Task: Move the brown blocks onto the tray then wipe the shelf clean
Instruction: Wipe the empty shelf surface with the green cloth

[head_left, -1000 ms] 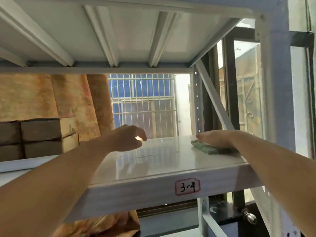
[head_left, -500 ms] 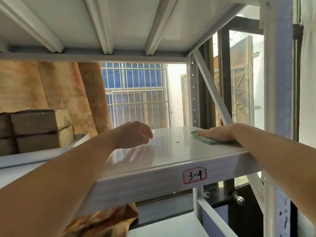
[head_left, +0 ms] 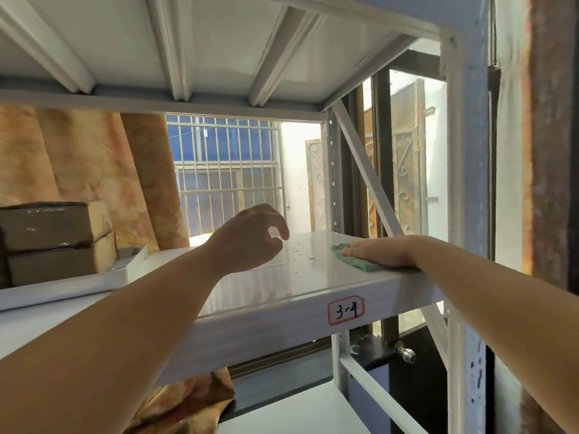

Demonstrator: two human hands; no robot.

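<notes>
Two hands over the shelf (head_left: 282, 286) now. Right hand (head_left: 380, 252) lies flat, fingers pressed together, pinning the green cloth (head_left: 354, 261) near the shelf's right end; over the last second it has slid a little toward the front edge, so wiping is under way. Left hand (head_left: 247, 238) hovers loosely curled, gripping nothing, a touch higher than before. Droplets (head_left: 300, 253) sit between the hands, not yet wiped. Brown blocks (head_left: 53, 239) are stacked on the white tray (head_left: 78, 278) at left — step one looks done.
</notes>
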